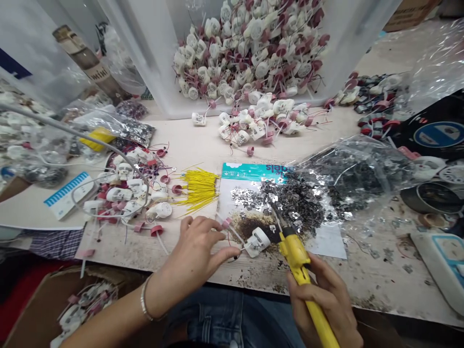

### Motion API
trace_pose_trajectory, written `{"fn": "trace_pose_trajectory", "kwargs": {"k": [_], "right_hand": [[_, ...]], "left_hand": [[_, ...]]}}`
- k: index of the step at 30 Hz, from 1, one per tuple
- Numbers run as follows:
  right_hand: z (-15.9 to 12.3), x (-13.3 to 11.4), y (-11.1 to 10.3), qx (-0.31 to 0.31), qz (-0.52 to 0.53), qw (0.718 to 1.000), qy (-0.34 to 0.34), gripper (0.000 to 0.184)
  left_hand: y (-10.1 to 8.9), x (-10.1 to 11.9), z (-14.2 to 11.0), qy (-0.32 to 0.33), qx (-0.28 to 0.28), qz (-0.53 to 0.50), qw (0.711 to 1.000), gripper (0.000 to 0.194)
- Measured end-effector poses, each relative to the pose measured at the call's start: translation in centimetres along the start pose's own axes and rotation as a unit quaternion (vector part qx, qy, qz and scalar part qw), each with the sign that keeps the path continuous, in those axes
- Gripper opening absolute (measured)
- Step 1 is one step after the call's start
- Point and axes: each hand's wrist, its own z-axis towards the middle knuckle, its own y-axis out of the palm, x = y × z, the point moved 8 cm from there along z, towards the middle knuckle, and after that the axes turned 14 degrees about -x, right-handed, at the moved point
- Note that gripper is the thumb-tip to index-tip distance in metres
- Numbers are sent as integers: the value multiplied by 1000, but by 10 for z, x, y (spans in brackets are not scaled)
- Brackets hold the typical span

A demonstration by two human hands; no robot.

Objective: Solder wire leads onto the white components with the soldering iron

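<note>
My left hand (pixel 190 258) pinches a thin wire with a pink sleeve (pixel 230 228) between thumb and fingers, and the wire leads to a small white plastic lamp socket (pixel 258 241) lying on the bench. My right hand (pixel 322 299) grips a yellow-handled soldering iron (pixel 295 256). Its metal tip (pixel 276 216) points up and away, just beside the socket. Dark scorched residue (pixel 250 227) stains the paper sheet (pixel 322 241) beneath them. Whether the tip touches the socket's contacts is hidden.
A translucent plastic bin (pixel 166 72) heaped with wired sockets stands at the back. Loose sockets (pixel 123 193) and a bundle of yellow wires (pixel 199 188) lie left. A plastic bag of silvery metal pieces (pixel 348 179) lies right, near a white power strip (pixel 438 268). A cardboard box (pixel 47 309) sits below the bench.
</note>
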Motion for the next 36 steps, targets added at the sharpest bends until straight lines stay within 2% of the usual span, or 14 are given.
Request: {"fn": "trace_pose_trajectory", "kwargs": {"k": [3, 5, 8, 11, 15, 17, 20, 23, 25, 28, 30, 36], "right_hand": [[16, 4, 24, -27, -12, 998, -53, 18], [23, 7, 39, -59, -8, 996, -67, 17], [24, 4, 48, -89, 20, 993, -77, 18], [17, -1, 46, -111, 59, 989, -73, 19], [6, 8, 27, -81, 68, 994, -33, 21], [1, 15, 15, -55, 62, 996, -17, 31], [-4, 12, 6, -63, 13, 997, -41, 35], [-8, 3, 5, -106, -6, 993, -57, 40], [-9, 2, 3, -123, 20, 992, -23, 41], [-9, 3, -1, -119, 27, 992, 25, 28], [-9, 0, -2, -122, 21, 992, 11, 24], [-11, -3, 11, -209, -9, 973, -98, 42]], "left_hand": [[14, 16, 10, 58, -16, -11, 998, 13], [20, 24, 21, 88, -27, -13, 996, 17], [28, 21, 42, 51, -69, 20, 996, 23], [30, 12, 55, -20, -96, 83, 992, 25], [27, 6, 61, -69, -102, 101, 987, 23], [28, 5, 60, -62, -126, 79, 987, 22], [32, 5, 57, -39, -165, 52, 984, 23], [29, -1, 55, -60, -140, 41, 987, 22], [28, -4, 54, -74, -121, 36, 989, 22], [32, -6, 53, -72, -112, 33, 991, 22], [33, -6, 52, -71, -108, 35, 991, 21], [35, -5, 53, -75, -94, 52, 991, 23]]}}
